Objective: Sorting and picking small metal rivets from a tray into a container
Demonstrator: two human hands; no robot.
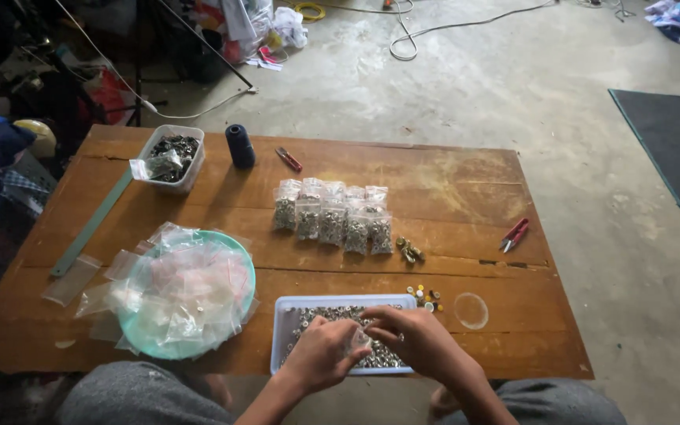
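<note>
My left hand [320, 352] and my right hand [413, 340] meet over a white rectangular tray [285, 308] full of small metal fasteners at the table's near edge. Between the fingers of both hands is a small clear plastic bag [358, 342]. The hands hide the middle of the tray. Beyond the tray, several filled clear bags of metal pieces [332, 216] lie in rows on the wooden table [466, 189].
A green round dish [242, 256] heaped with empty clear bags lies at left. Far left stand a clear tub of dark metal parts [170, 156], a dark thread spool [239, 145] and a green ruler [92, 223]. Red snips [515, 234], loose buttons [425, 297] and a clear lid [471, 310] lie at right.
</note>
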